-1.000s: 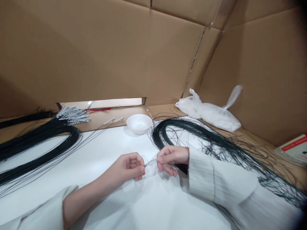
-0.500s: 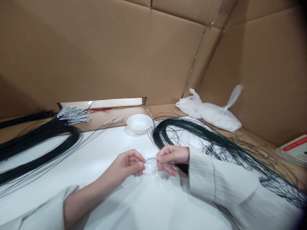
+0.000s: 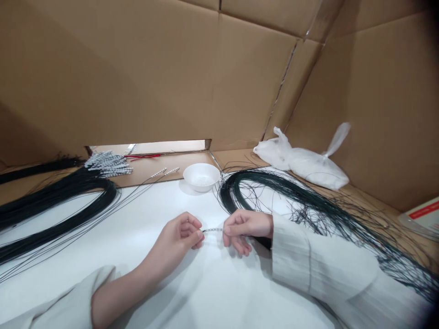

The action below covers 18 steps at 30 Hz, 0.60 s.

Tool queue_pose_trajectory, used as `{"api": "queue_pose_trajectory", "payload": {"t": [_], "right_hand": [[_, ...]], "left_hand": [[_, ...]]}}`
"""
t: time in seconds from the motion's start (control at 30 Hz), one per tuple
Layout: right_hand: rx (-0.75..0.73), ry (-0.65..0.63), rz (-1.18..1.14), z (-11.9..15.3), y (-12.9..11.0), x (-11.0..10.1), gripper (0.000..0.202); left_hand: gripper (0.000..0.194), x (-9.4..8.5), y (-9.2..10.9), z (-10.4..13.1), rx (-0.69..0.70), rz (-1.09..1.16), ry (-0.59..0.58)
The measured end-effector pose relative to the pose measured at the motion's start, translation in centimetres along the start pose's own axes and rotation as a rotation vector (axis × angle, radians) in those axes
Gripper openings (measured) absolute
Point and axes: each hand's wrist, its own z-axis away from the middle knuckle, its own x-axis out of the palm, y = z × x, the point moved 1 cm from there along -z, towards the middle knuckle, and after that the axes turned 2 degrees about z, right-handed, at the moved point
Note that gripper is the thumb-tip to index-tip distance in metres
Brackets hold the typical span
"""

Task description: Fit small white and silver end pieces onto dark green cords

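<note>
A short black-and-white patterned strand (image 3: 213, 230) stretches nearly straight between my two hands, above the white surface. My left hand (image 3: 185, 235) pinches its left end between thumb and fingertips. The strand's right end is pinched by my right hand (image 3: 238, 230), whose lower fingers hang loosely. Just beyond the hands stands a white bowl (image 3: 201, 177); small pale bits seem to lie in it. Behind my right hand curves a coil of dark green wires (image 3: 228, 194).
At the left lie bundled black wires (image 3: 58, 194) with white-wrapped tips (image 3: 108, 163). Two patterned tips (image 3: 158, 172) rest left of the bowl. White plastic bags (image 3: 308, 164) sit at the back right. Cardboard walls (image 3: 154, 73) enclose the table. A red-and-white box (image 3: 425, 212) is far right.
My left hand has shifted slightly left, and the strand between the hands is now straighter and shows a little more length. The whole view has shifted slightly.
</note>
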Motion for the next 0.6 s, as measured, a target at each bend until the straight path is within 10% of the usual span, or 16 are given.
{"api": "queue_pose_trajectory", "payload": {"t": [0.6], "right_hand": [[0.008,0.125,0.080,-0.42,0.79,0.66,0.041]], "left_hand": [[0.017,-0.27,0.42,0.42,0.276,-0.564,0.111]]}}
